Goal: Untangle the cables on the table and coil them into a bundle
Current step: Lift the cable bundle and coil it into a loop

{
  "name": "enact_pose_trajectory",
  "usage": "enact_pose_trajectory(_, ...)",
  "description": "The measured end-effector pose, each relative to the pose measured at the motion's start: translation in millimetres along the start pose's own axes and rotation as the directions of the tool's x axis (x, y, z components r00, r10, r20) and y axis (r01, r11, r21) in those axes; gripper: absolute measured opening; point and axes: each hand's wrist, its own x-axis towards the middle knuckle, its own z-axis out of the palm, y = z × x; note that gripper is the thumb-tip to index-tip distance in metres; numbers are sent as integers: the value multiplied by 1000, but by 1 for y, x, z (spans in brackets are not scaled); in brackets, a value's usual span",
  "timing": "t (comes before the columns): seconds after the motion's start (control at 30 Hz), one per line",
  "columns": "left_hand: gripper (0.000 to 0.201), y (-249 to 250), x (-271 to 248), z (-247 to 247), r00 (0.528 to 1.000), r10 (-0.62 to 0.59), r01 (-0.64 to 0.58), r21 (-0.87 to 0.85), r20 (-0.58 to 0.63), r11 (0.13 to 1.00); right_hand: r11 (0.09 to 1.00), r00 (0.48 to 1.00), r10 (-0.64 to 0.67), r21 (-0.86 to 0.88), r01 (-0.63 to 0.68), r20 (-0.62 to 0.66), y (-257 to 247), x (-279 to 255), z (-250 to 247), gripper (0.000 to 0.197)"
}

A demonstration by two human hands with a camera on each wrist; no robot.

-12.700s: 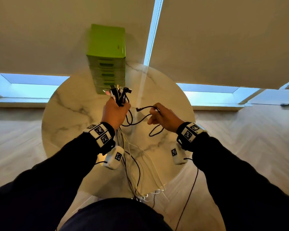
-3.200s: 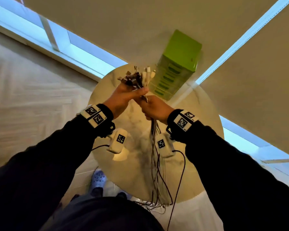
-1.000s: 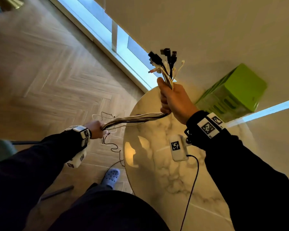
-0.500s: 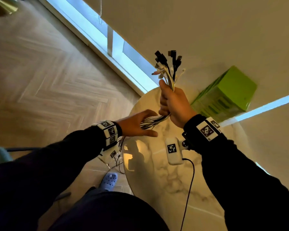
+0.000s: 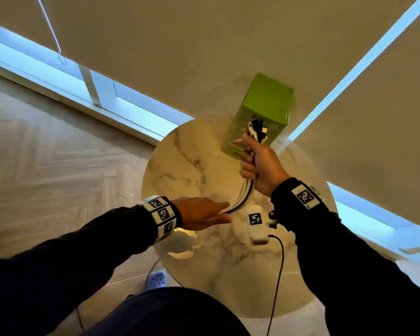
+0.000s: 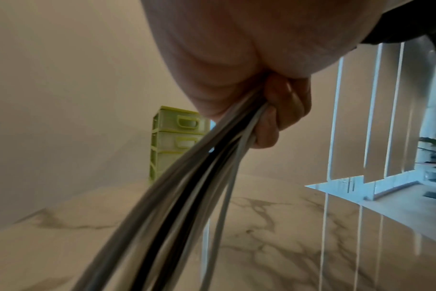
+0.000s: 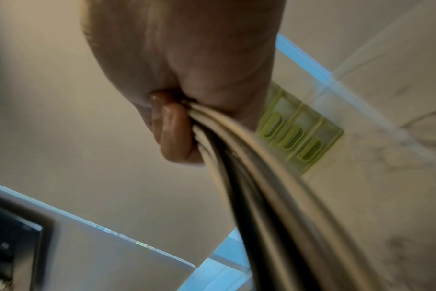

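A bundle of white and black cables (image 5: 244, 197) runs from my right hand (image 5: 257, 163) down to my left hand (image 5: 204, 213) above the round marble table (image 5: 180, 166). The right hand grips the bundle upright in a fist, and the plug ends (image 5: 257, 128) stick out above it. The left hand holds the bundle lower down. In the left wrist view its fingers (image 6: 281, 114) curl round the cables (image 6: 187, 187). In the right wrist view the fingers (image 7: 172, 133) clamp the cables (image 7: 249, 177). The cables' free ends are hidden below my left arm.
A green drawer unit (image 5: 267, 100) stands at the table's far edge against the wall, just behind the plugs. A white camera pod (image 5: 256, 225) with a black cord hangs under my right wrist. My shoe (image 5: 157, 280) shows on the wooden floor left of the table.
My left hand has come back from far out left, along the bundle, to just below the right hand. The right hand has moved in front of the drawers, still holding the plug end.
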Motion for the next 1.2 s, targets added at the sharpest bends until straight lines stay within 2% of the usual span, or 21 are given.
enact_pose_trajectory(0.1, 58, 3, 6, -5, 999, -16, 15, -31, -37, 999, 999, 1000, 22, 28, -22, -9, -6, -5, -21, 27)
enact_pose_trajectory(0.17, 46, -9, 8, -14, 993, 8, -10, -20, -117, 1000, 997, 999, 40, -72, -39, 8, -9, -9, -33, 28)
enact_pose_trajectory(0.27, 58, -31, 8, -29, 982, 0, 5, 24, -189, 1000, 958, 997, 67, -282, -53, 43, -5, -15, -44, 34)
enact_pose_trajectory(0.37, 58, -30, 10, -41, 981, -13, 28, 75, -195, 997, 941, 994, 85, -332, -58, 67, 4, -14, -45, 40)
enact_pose_trajectory(0.5, 55, -10, 15, -43, 986, 7, 18, 147, -169, 989, 925, 996, 38, -380, -4, 83, 16, -6, -38, 49)
enact_pose_trajectory(0.6, 50, 1, 19, -40, 981, 44, 3, 243, -188, 970, 881, 982, 149, -467, -79, 115, 23, -3, -38, 54)
enact_pose_trajectory(0.73, 47, 1, 21, -37, 979, 51, 11, 296, -199, 955, 871, 907, 360, -427, -242, 220, 39, -7, -36, 61)
enact_pose_trajectory(0.87, 40, -4, 20, -36, 981, 68, -20, 253, -180, 967, 832, 851, 417, -511, -215, 321, 57, -10, -32, 69)
enact_pose_trajectory(1.03, 41, -19, 11, -25, 956, 61, -36, 92, -288, 995, 832, 828, 413, -527, -174, 379, 69, -7, -29, 63)
enact_pose_trajectory(1.13, 54, -38, -4, -15, 927, -1, -12, -32, -376, 999, 848, 814, 406, -504, -165, 415, 78, -2, -25, 54)
enact_pose_trajectory(1.2, 65, -55, -19, -6, 907, -79, 39, -104, -413, 994, 836, 822, 387, -534, -122, 417, 83, 0, -18, 48)
